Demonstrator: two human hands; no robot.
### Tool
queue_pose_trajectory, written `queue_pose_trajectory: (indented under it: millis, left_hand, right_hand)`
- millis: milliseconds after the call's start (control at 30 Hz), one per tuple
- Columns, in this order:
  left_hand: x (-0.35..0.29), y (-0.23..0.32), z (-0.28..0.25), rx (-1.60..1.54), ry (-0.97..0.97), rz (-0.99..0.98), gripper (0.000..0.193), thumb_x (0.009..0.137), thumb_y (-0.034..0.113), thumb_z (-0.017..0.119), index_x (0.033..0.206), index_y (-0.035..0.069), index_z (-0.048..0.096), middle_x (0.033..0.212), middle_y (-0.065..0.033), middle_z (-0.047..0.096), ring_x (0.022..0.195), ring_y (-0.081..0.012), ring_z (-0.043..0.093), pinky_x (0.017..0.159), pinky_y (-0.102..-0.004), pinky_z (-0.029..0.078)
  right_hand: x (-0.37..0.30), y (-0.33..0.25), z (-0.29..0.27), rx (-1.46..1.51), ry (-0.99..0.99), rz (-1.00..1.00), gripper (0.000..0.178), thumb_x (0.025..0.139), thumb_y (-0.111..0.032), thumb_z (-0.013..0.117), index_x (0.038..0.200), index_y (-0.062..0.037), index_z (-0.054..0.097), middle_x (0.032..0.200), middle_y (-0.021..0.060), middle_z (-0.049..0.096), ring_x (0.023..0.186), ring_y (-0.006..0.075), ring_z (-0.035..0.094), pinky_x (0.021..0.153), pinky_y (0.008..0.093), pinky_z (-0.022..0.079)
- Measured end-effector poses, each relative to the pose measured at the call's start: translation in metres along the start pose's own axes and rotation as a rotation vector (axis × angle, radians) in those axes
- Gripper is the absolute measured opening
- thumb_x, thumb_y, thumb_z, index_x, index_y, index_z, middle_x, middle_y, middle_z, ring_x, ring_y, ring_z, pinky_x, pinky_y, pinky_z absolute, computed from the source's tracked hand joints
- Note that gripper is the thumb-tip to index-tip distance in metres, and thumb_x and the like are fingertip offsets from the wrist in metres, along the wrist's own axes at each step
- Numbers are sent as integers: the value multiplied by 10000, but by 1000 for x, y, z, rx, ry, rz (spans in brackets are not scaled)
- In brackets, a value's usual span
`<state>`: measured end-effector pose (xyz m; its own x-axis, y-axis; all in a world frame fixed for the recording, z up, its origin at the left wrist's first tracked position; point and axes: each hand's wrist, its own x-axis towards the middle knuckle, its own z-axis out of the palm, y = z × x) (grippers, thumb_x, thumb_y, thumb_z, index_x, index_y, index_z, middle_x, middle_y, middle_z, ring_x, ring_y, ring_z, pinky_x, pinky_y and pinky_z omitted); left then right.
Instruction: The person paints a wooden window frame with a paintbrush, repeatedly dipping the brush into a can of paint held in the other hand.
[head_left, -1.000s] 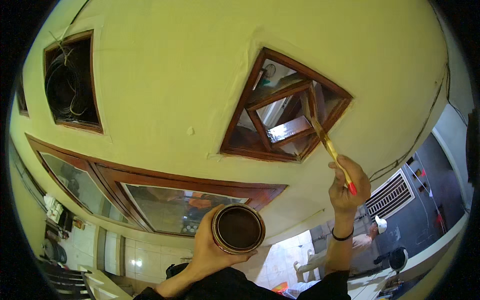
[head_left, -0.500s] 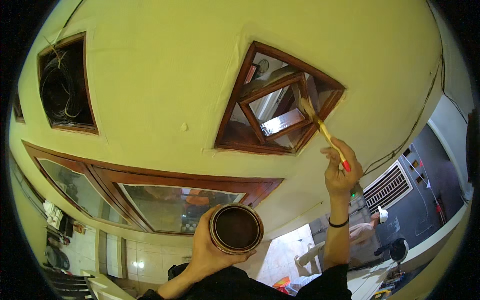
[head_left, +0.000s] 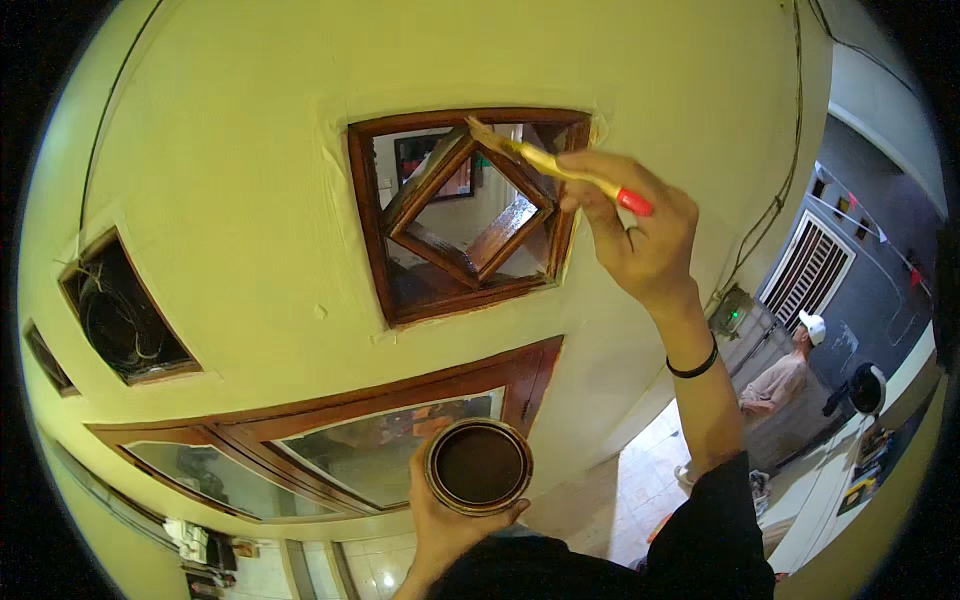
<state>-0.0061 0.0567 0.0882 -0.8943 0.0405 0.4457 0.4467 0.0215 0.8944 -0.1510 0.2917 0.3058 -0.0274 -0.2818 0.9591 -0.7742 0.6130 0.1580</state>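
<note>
My right hand (head_left: 640, 225) is raised, its fingers closed round the handle of a paintbrush (head_left: 545, 160), yellow with a red end. The bristles reach the top corner of a diamond-shaped inner frame, inside a square brown wooden vent frame (head_left: 367, 220) set in the wall. Whether they press on the wood is hard to tell. Low in front of my body, my left hand (head_left: 440, 525) grips an open round can (head_left: 480, 465) from the side. Dark brown liquid fills part of it, and its rim is stained.
The wall (head_left: 250, 200) is yellow-green. A brown-framed window (head_left: 400, 440) lies below the vent. Farther left, a dark square opening (head_left: 130, 310) holds coiled wire. Cables (head_left: 770, 210) run down the wall at right. A person in a white cap (head_left: 780, 380) is beyond, to the right.
My right hand has risen, taking the brush from the diamond's right side to its top corner. The view has turned and shifted; the can stays in my left hand.
</note>
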Motion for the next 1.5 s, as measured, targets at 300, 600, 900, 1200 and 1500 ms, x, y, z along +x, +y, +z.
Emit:
queue_pose_trajectory:
  millis: [300,600,900,1200,1500]
  left_hand:
    - [-1,-7,-2,-39,5,11,1150,581,216,1061,1468,-48,378,1398,-211,593,1310,-303,619,1139,-441,499]
    - [-2,3,1,-57,-34,-32,1141,589,196,1056,1470,-35,368,1428,-215,568,1339,-303,597,1153,-446,484]
    - [-1,-10,4,-38,-65,-14,1159,592,202,1057,1474,-26,341,1437,-226,558,1346,-314,591,1162,-459,480]
    - [4,-19,12,9,-50,-24,1160,592,200,1058,1478,-27,344,1474,-225,527,1375,-318,565,1188,-477,455]
    - [17,-10,33,8,-26,-73,1187,588,242,1064,1489,-27,339,1515,-230,485,1401,-326,541,1201,-479,444]
  right_hand:
    - [-23,3,-14,28,88,101,179,948,-123,800,1108,-67,741,917,102,777,728,247,759,636,311,574]
    - [-52,6,-21,2,-48,236,119,985,-86,744,1093,-39,729,947,109,778,723,233,753,631,323,577]
    - [-71,4,-20,-1,-19,243,171,969,-69,757,1138,-64,728,972,118,790,780,235,780,667,312,589]
    - [-71,3,-23,2,-18,169,237,912,-87,814,1133,-91,728,976,111,778,763,275,763,646,348,589]
    - [-71,8,-25,28,60,54,178,960,-117,787,1105,-29,732,1000,141,798,801,256,788,687,321,625]
